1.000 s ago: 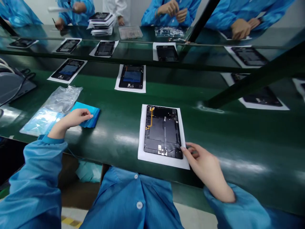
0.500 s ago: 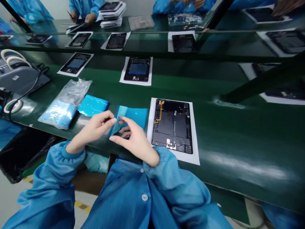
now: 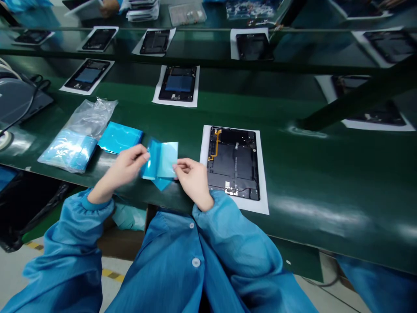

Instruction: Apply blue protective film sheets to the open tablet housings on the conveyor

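In the head view my left hand pinches the left side of a glossy blue film sheet. My right hand is closed at the fingertips on the right edge of a pale, light-blue layer of that sheet. The sheet is bent and held up off the table, with a blue corner pointing down below it. Just right of my right hand lies an opened tablet, its black inside and an orange flex cable showing. It rests on white paper.
A stack of blue film sheets and a clear plastic bag of more sheets lie to the left. Several opened tablets on paper, one a tablet with a blue panel, sit farther back. A dark post slants at the right.
Both hands have lifted the blue film sheet from the table. My right hand has turned and closed on its pale layer, which now stands apart. The camera view has shifted slightly.
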`<state>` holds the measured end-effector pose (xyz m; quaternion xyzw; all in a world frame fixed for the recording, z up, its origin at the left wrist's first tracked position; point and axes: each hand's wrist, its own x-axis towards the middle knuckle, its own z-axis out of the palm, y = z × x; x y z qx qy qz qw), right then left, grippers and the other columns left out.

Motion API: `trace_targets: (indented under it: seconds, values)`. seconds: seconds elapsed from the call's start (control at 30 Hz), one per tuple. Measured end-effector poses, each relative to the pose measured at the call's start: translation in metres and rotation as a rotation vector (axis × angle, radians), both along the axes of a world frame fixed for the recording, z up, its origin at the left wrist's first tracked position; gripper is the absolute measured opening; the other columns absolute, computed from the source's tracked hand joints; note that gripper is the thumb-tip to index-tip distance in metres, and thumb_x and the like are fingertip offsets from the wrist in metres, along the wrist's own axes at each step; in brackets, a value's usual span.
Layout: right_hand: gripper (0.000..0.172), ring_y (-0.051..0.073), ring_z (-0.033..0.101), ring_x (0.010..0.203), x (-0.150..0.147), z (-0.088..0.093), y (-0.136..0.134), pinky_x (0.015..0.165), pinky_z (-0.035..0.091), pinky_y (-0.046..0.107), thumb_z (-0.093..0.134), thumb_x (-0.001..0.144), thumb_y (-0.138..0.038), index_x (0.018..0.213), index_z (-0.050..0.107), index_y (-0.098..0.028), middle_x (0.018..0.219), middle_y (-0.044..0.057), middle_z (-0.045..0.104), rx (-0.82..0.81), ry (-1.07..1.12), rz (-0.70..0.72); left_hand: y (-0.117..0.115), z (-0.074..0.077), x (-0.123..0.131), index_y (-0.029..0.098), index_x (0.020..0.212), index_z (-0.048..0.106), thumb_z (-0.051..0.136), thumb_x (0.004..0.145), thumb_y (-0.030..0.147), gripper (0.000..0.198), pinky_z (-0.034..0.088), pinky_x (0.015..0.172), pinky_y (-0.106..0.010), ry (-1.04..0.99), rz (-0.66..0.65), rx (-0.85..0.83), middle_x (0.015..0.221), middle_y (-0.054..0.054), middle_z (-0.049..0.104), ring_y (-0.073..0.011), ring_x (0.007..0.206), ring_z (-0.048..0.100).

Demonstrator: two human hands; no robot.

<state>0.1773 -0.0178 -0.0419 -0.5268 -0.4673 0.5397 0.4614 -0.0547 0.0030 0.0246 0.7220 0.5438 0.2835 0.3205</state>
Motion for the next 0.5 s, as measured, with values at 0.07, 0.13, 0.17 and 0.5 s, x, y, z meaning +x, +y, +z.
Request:
trace_targets:
  seconds: [0.07,0.13,0.17,0.5]
  values:
    - [0.025,0.02,0.074,0.067,0.007,-0.003,0.002,0.07,0.067,0.037,0.077,0.08,-0.042,0.089,0.076,-0.018,0.077,0.005,0.076,0.0,-0.061,-0.111,0.009,0.003,-0.02,0.02,0.08,0.06,0.067,0.097,0.052,0.037,0.036,0.06,-0.027,0.008,0.124,0.065,0.069,0.004,0.051,-0.0117,0.065,0.044]
    - [0.026,0.021,0.074,0.067,0.013,-0.004,0.004,0.068,0.066,0.036,0.076,0.079,-0.042,0.09,0.075,-0.018,0.077,0.005,0.075,0.0,-0.09,-0.182,0.016,0.008,-0.042,0.021,0.077,0.06,0.071,0.093,0.061,0.045,0.033,0.057,-0.026,0.009,0.199,0.095,0.065,0.005,0.048,-0.011,0.061,0.041]
    - [0.027,0.021,0.074,0.066,0.015,-0.004,0.006,0.066,0.066,0.036,0.076,0.079,-0.042,0.091,0.075,-0.018,0.078,0.005,0.075,-0.001,-0.094,-0.208,0.019,0.01,-0.052,0.021,0.075,0.06,0.073,0.091,0.065,0.049,0.032,0.055,-0.026,0.008,0.217,0.101,0.063,0.005,0.047,-0.0108,0.06,0.04]
    - [0.025,0.017,0.074,0.066,0.017,0.018,-0.046,0.062,0.063,0.032,0.06,0.099,-0.044,0.11,0.07,-0.023,0.09,0.003,0.078,0.122,-0.106,0.104,0.018,0.024,-0.079,0.021,0.081,0.064,0.075,0.089,0.069,0.049,0.035,0.053,-0.026,-0.015,0.369,0.201,0.061,0.005,0.053,-0.0113,0.057,0.045]
